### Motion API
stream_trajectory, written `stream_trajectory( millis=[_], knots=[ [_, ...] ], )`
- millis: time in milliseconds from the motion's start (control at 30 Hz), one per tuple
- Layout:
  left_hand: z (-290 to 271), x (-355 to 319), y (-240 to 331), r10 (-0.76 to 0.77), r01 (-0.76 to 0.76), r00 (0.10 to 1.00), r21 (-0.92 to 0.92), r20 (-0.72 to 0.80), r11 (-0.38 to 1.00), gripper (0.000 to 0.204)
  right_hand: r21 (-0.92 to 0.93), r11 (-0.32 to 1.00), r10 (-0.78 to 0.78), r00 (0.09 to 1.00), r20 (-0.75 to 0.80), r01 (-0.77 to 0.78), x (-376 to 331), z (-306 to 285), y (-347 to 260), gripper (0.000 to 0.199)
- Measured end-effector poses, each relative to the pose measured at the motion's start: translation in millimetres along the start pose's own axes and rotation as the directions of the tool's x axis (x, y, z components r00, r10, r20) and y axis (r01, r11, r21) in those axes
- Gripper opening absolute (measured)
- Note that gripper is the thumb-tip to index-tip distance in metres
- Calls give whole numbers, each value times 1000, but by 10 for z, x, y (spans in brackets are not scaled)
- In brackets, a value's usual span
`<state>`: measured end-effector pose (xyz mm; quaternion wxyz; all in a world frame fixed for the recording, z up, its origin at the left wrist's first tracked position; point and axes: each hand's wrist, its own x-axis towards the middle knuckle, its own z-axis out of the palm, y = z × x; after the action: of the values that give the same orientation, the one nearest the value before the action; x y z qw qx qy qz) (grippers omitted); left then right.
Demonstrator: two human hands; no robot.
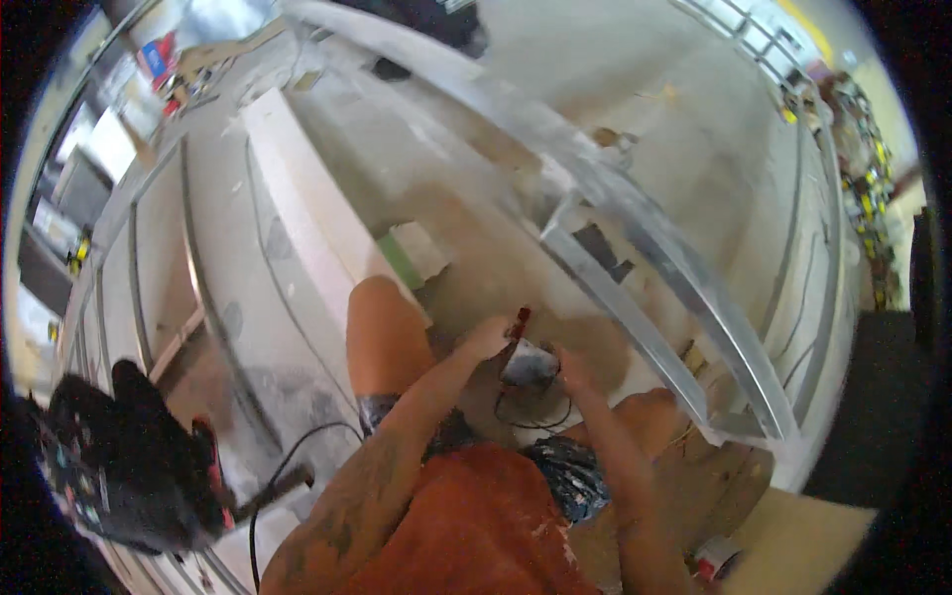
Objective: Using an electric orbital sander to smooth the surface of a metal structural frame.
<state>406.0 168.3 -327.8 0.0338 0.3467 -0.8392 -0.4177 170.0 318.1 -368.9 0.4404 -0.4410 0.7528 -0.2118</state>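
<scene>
Low between my knees, my left hand [486,340] is closed at a slim dark red and black tool [521,322], whose kind is too small and blurred to tell. Beside the tool is a dusty grey-white piece [532,365] with dark edges. My right hand [569,369] is at that piece's right side, fingers curled and partly hidden, so what it grips does not show clearly. A thin black cord [535,426] loops beneath both hands.
A long metal frame [635,327] runs diagonally past my right knee. To my left lie a long white board [307,188] and several metal rails [193,248]. A black bag [134,461] sits at lower left. Green-and-white scrap [416,253] lies ahead on the dusty floor.
</scene>
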Motion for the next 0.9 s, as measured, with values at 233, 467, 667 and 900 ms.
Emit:
stream_trajectory(
  millis=[233, 467, 667, 900],
  knots=[
    [64, 64, -358, -48, 165, 914, -261, 402, 951, 53, -161, 987, 3, 983, 186, 28, -619, -298, -604, 52],
    [0, 218, -212, -133, 552, 816, -689, 563, 471, 53, 620, 784, 126, 984, -123, -23, -685, -94, -968, 40],
    [-116, 210, -429, -285, 322, 938, -803, 198, 501, 50, 466, 885, 214, 873, -438, 17, -337, 583, -1187, 56],
    [-152, 169, -88, -114, 183, 983, -702, 144, 689, 43, 208, 978, 64, 920, -387, 19, -625, 432, -1010, 87]
  ],
)
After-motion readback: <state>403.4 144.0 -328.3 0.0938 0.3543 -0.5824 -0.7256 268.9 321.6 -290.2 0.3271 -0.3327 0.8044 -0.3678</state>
